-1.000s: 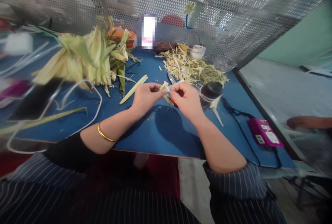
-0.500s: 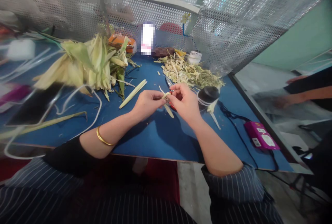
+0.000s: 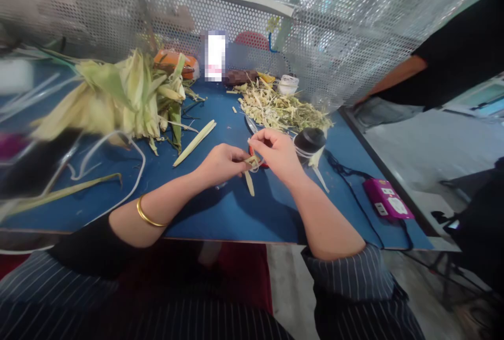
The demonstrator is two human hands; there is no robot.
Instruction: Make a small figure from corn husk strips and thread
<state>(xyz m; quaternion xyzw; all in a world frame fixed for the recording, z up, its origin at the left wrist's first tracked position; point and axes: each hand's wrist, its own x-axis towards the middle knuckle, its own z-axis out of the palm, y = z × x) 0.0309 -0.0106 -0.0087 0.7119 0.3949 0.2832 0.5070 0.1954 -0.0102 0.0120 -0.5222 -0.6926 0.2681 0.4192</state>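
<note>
My left hand [image 3: 225,165] is closed on a folded strip of corn husk [image 3: 250,183], whose pale end hangs below the fingers. Opposite it, my right hand [image 3: 277,153] pinches a thin pale string [image 3: 255,168] that loops by the husk; where its end lies is hard to make out. Scissors [image 3: 251,123] with red handles lie on the table, partly hidden behind my right hand. Just right of that hand stands a black spool [image 3: 311,142] with white string around it. One loose husk strip [image 3: 195,143] rests beyond my left hand.
A heap of corn husks [image 3: 134,98] sits at the left, and shredded husk scraps [image 3: 279,106] are piled at the back. Near the right edge is a purple power socket [image 3: 388,199] with black cables. A white cable [image 3: 137,182] curves across the left. Another person's arm [image 3: 397,78] shows at the right.
My right hand has drawn slightly apart from my left, and a string loop now shows between them. The husk end hangs lower. The other person has come closer at the right.
</note>
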